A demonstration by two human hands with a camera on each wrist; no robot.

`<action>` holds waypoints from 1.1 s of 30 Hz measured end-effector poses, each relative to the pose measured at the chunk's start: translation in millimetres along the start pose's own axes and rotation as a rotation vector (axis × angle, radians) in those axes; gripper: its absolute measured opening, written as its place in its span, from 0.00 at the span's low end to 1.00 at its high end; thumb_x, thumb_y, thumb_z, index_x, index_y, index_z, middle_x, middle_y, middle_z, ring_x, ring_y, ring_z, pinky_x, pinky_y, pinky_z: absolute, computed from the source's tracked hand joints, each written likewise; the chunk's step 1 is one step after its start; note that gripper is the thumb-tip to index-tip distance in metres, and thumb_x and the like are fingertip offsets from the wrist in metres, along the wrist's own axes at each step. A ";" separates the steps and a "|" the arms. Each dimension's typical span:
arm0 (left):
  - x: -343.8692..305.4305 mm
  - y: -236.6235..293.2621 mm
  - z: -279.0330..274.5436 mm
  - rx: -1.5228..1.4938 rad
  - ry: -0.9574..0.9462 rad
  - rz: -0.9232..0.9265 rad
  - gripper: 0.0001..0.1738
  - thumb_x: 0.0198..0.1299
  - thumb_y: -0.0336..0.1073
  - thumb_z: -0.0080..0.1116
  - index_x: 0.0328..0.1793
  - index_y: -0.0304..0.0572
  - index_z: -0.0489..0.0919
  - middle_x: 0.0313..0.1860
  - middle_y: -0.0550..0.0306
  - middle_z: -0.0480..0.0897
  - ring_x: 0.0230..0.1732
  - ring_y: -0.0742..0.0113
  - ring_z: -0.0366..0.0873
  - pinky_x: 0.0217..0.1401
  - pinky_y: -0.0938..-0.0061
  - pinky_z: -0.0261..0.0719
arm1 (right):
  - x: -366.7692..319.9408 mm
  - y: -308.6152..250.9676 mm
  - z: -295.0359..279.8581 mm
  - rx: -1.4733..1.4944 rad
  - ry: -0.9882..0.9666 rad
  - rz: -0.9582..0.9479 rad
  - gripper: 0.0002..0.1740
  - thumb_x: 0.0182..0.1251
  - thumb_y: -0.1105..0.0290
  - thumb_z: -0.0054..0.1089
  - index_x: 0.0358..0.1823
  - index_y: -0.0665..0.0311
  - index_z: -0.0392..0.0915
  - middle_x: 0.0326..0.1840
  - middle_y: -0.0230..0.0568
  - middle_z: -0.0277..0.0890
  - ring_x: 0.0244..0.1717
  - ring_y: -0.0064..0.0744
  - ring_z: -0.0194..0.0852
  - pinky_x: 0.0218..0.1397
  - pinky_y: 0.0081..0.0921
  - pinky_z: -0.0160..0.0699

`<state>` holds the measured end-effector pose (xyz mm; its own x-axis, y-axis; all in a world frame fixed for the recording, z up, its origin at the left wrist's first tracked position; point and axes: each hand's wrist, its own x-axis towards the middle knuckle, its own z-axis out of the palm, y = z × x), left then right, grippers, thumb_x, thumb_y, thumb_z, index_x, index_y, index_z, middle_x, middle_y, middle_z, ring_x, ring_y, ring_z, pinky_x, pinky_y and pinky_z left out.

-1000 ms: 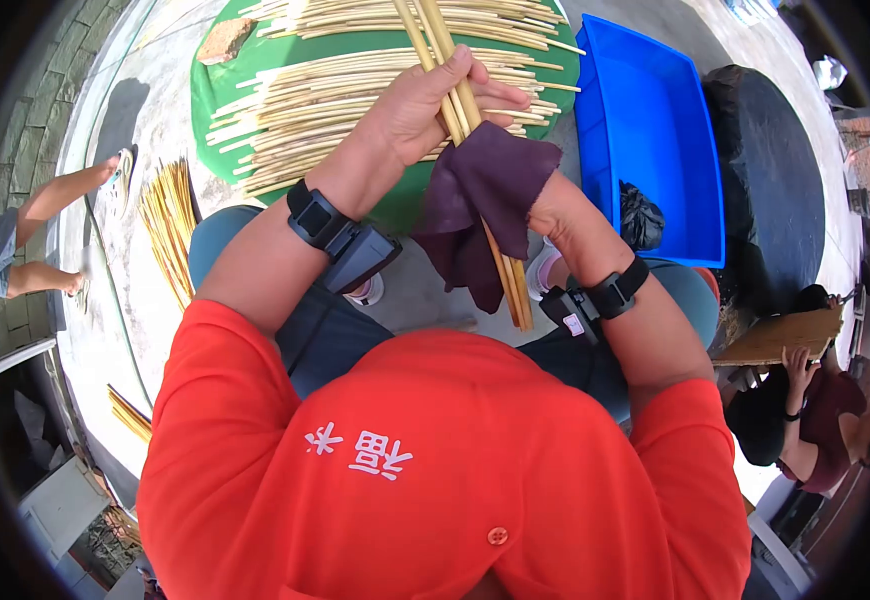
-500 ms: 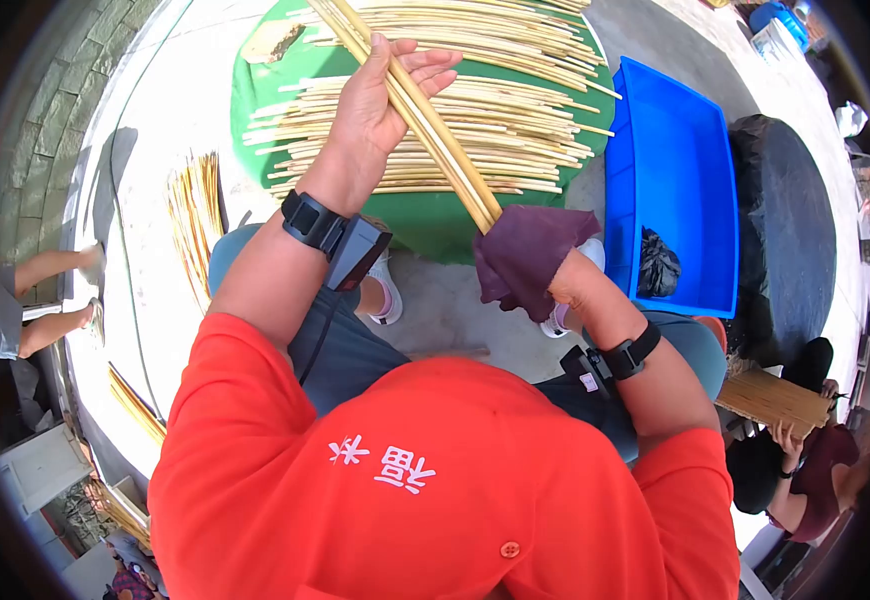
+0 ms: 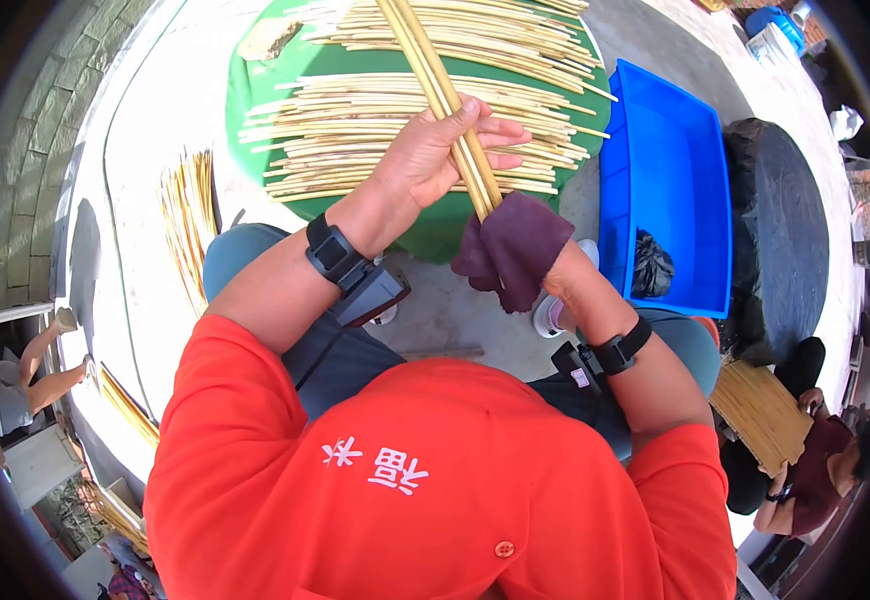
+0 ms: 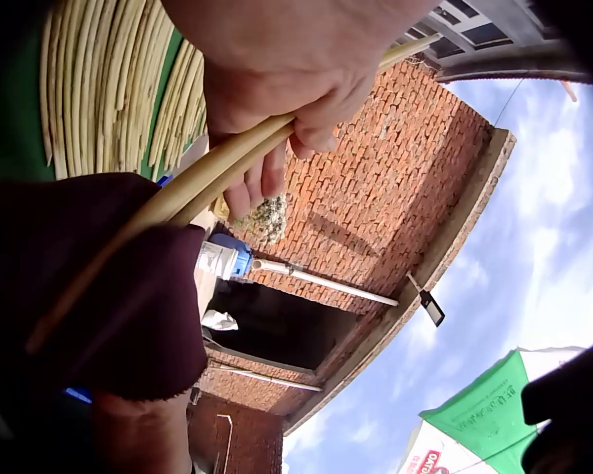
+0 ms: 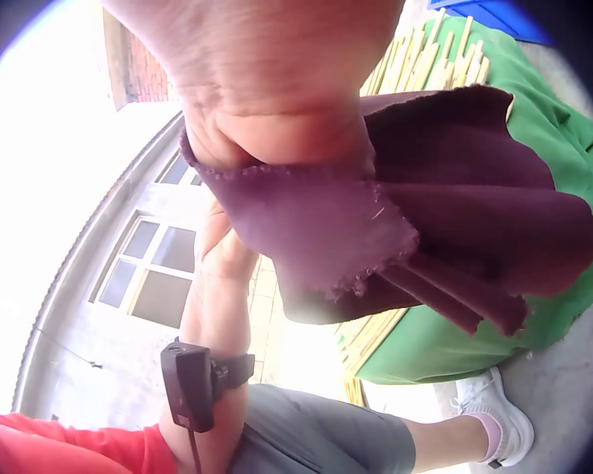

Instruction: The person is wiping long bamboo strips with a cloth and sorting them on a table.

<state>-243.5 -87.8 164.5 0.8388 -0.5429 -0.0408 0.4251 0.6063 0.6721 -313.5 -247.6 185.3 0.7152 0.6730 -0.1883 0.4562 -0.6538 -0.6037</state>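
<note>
A small bundle of long pale sticks [image 3: 425, 60] slants upward in front of me in the head view. My left hand [image 3: 435, 150] holds them between thumb and fingers, the fingertips pointing right behind the sticks. Just below it, a dark purple cloth [image 3: 520, 245] is wrapped round the lower part of the bundle. Through this cloth my right hand [image 5: 277, 89] grips the sticks; its fingers are hidden under the fabric. The left wrist view shows the sticks running from the cloth [image 4: 119, 267] up into the left hand [image 4: 287, 79].
Rows of similar sticks [image 3: 405, 125] lie on a green-covered table [image 3: 435, 230] ahead, with a pale block [image 3: 267, 38]. To the right stand a blue bin [image 3: 690, 180] holding a black bag [image 3: 652, 265], and a dark round object [image 3: 780, 230]. Another bundle [image 3: 187, 220] lies left.
My left hand went up and left along the sticks, then came back down toward the cloth. The cloth moved down to the bundle's lower end, which earlier stuck out below it.
</note>
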 end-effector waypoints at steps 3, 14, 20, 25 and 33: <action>0.9 -0.6 2.1 0.025 0.045 0.004 0.14 0.66 0.43 0.46 0.44 0.38 0.71 0.48 0.34 0.77 0.57 0.42 0.72 0.55 0.55 0.78 | 6.8 35.7 29.6 0.039 0.157 -0.148 0.05 0.32 0.75 0.61 0.15 0.59 0.73 0.11 0.35 0.68 0.13 0.34 0.68 0.18 0.26 0.66; -1.0 -16.0 12.7 0.017 0.018 -0.035 0.15 0.67 0.42 0.45 0.46 0.35 0.70 0.43 0.36 0.78 0.54 0.44 0.75 0.52 0.56 0.79 | -4.3 4.1 15.2 1.245 0.239 0.408 0.08 0.63 0.63 0.53 0.37 0.60 0.72 0.27 0.29 0.71 0.25 0.17 0.69 0.24 0.19 0.68; -0.6 -7.6 14.8 0.014 0.101 0.030 0.13 0.67 0.41 0.45 0.42 0.36 0.70 0.28 0.52 0.75 0.33 0.59 0.75 0.37 0.68 0.78 | 2.2 5.8 9.9 1.036 0.198 0.427 0.04 0.55 0.68 0.56 0.26 0.59 0.72 0.21 0.32 0.71 0.20 0.24 0.68 0.22 0.22 0.65; 9.5 31.0 -2.3 -0.066 0.240 0.202 0.12 0.68 0.40 0.44 0.38 0.38 0.70 0.20 0.63 0.63 0.18 0.74 0.57 0.23 0.79 0.62 | 2.0 2.2 3.3 -0.189 -0.046 -0.021 0.09 0.24 0.76 0.55 0.06 0.59 0.61 0.11 0.46 0.61 0.17 0.51 0.60 0.21 0.33 0.63; 5.2 65.1 -27.1 0.047 0.234 0.247 0.14 0.68 0.43 0.44 0.40 0.37 0.68 0.20 0.61 0.65 0.17 0.77 0.57 0.21 0.81 0.61 | -12.4 19.2 -13.9 0.223 -0.013 0.111 0.09 0.34 0.79 0.64 0.22 0.65 0.76 0.18 0.35 0.73 0.19 0.27 0.69 0.25 0.24 0.72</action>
<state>-202.3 -35.4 188.1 0.9720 -0.2321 -0.0372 0.1879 0.6722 0.7161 -306.2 -273.3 186.8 0.7469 0.6065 -0.2726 0.2455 -0.6326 -0.7346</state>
